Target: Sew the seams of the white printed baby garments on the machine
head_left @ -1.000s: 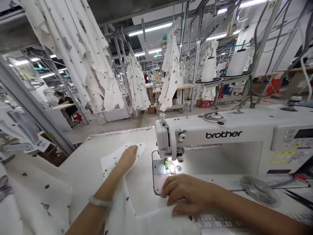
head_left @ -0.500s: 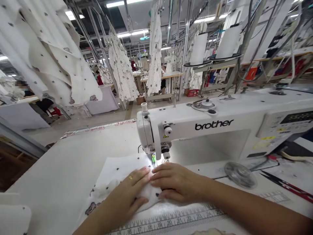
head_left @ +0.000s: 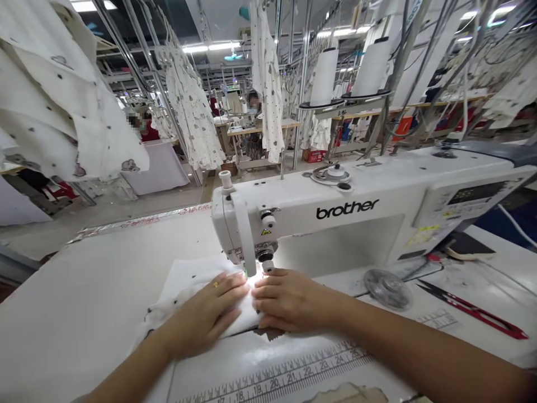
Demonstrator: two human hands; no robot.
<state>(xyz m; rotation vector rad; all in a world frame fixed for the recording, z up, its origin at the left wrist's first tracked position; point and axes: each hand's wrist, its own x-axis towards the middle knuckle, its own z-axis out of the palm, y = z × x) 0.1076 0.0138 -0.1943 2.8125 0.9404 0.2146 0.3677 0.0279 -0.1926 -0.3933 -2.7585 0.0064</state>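
Right under both palms lies the white dotted cloth, spread flat on the desk and bunched a little beside the left wrist. The left hand rests on it with its grip released, fingers stretched out flat, a ring on one of them. The right hand lies just beside it, fingertips nearly meeting those of the left. Its grip is likewise released, and the slightly bent fingers press the cloth down rather than hold it.

Just beyond the fingertips of both hands, the lit needle area of the white sewing machine stands over the cloth's far edge. Nearer than the wrists, a measuring scale runs along the desk edge. To the right of the right hand lies a round metal disc, and farther right a pair of red snips. Well beyond the hands, behind the machine, two white thread cones stand on a rack. Up and to the left of the left hand hang more pieces of printed fabric, and far off a person sits at another table.
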